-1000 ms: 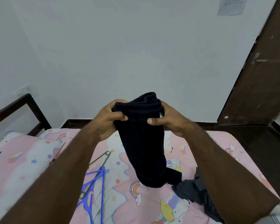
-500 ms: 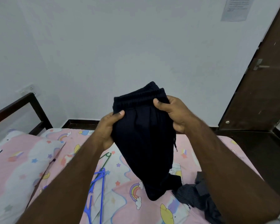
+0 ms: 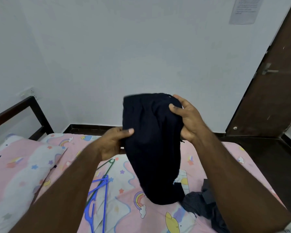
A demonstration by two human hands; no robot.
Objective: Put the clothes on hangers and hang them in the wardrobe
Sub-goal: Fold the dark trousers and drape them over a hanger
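Observation:
A dark navy garment [image 3: 152, 145] with an elastic waistband hangs in front of me above the bed. My right hand [image 3: 186, 118] grips its waistband at the top right corner. Lower down, my left hand [image 3: 113, 142] pinches the garment's left edge with thumb in front. The garment's bottom end rests on the sheet. Blue hangers [image 3: 97, 197] and a green hanger [image 3: 107, 165] lie on the bed under my left forearm. A dark grey striped garment [image 3: 200, 204] lies crumpled on the bed at the right.
The bed [image 3: 124, 214] has a pink rainbow-print sheet, with a matching pillow [image 3: 20, 165] at the left. A dark bed frame [image 3: 23, 111] stands against the white wall. A brown door [image 3: 272, 91] is at the right. No wardrobe is in view.
My left hand slid down from the waistband to the garment's left edge. The right hand lifted the waistband and shifted it right, spreading the garment wider.

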